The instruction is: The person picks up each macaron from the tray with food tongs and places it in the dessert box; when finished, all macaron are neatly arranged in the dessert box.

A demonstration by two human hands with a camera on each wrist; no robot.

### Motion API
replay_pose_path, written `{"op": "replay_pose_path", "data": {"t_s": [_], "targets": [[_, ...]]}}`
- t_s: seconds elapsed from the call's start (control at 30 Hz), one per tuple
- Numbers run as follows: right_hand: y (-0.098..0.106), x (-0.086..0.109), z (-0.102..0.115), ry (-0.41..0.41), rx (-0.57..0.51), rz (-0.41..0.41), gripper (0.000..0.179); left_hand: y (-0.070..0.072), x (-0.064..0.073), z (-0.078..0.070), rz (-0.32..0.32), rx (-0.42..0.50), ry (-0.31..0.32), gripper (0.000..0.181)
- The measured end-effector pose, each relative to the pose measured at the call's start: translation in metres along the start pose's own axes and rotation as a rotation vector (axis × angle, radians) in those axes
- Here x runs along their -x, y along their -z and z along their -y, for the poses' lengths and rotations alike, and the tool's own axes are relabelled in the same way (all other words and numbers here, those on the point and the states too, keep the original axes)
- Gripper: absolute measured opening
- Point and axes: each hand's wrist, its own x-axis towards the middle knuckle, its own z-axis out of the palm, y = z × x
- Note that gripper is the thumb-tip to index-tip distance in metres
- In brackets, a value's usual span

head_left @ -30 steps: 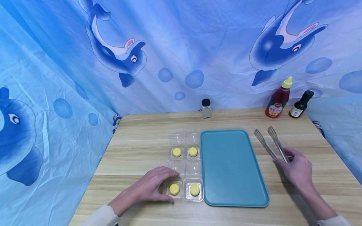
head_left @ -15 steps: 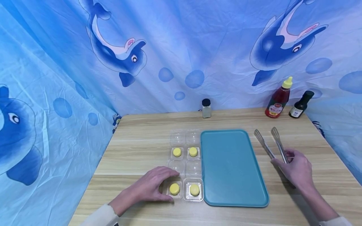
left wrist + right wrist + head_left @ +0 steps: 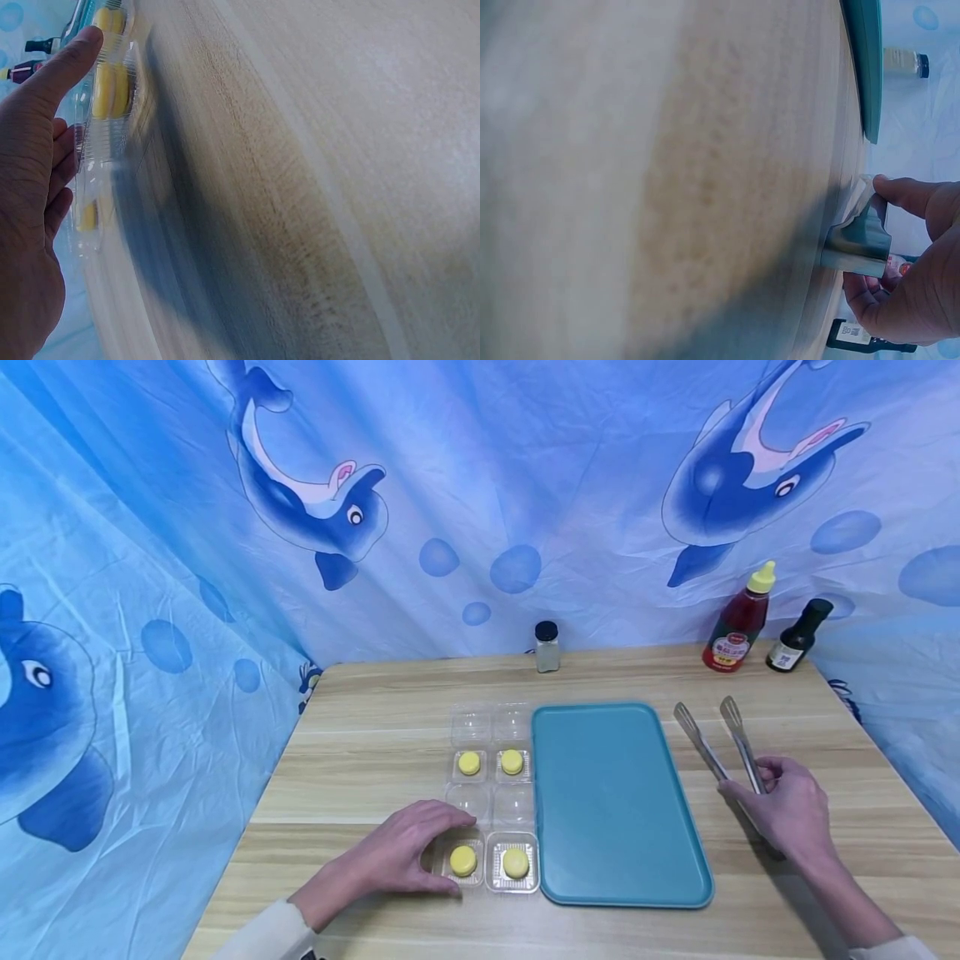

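On the left of the table my left hand [image 3: 408,853] spans a clear plastic box [image 3: 476,878], thumb at its front and fingers at its back. A yellow macaron [image 3: 462,861] sits inside; the left wrist view shows its pale filling [image 3: 112,90]. To the right stands a second clear box [image 3: 491,887] with another macaron [image 3: 515,863]. Two more open boxes with macarons [image 3: 469,763] lie behind, lids folded back. My right hand [image 3: 787,802] holds metal tongs [image 3: 744,752] between thumb and fingers, their arms spread and pointing away from me.
A teal tray [image 3: 615,802] lies between the boxes and the tongs. A black-capped jar [image 3: 547,652] stands at the back edge. Further right are a red sauce bottle [image 3: 731,639] and a small dark bottle [image 3: 791,647]. A blue dolphin-print curtain [image 3: 480,485] closes off the back.
Over the first half second the right arm of the tongs swung slightly right, so they spread wider. Since then they stay still. My left hand has not moved.
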Motion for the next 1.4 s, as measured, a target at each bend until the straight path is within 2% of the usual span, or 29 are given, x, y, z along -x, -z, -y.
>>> {"op": "replay_pose_path", "data": {"t_s": [0.37, 0.63, 0.83, 0.97, 1.13, 1.4], "targets": [[0.002, 0.001, 0.003, -0.048, -0.015, 0.038, 0.071, 0.0, 0.0, -0.001, 0.001, -0.004, -0.006, 0.089], [0.002, 0.002, 0.004, -0.051, -0.026, 0.045, 0.074, 0.0, 0.0, 0.0, -0.016, -0.001, -0.014, 0.088], [0.007, 0.002, 0.008, -0.018, -0.032, 0.037, 0.079, 0.006, -0.002, 0.003, -0.041, -0.008, -0.006, 0.083], [0.01, 0.0, 0.014, 0.049, -0.046, 0.016, 0.073, 0.015, -0.005, 0.007, -0.066, -0.013, 0.011, 0.08], [0.017, -0.005, 0.024, 0.21, -0.091, 0.039, 0.064, 0.03, -0.012, 0.017, -0.141, -0.01, 0.026, 0.075], [0.029, -0.017, 0.048, 0.444, -0.089, 0.13, 0.074, 0.053, -0.025, 0.035, -0.202, -0.066, 0.114, 0.069]]}}
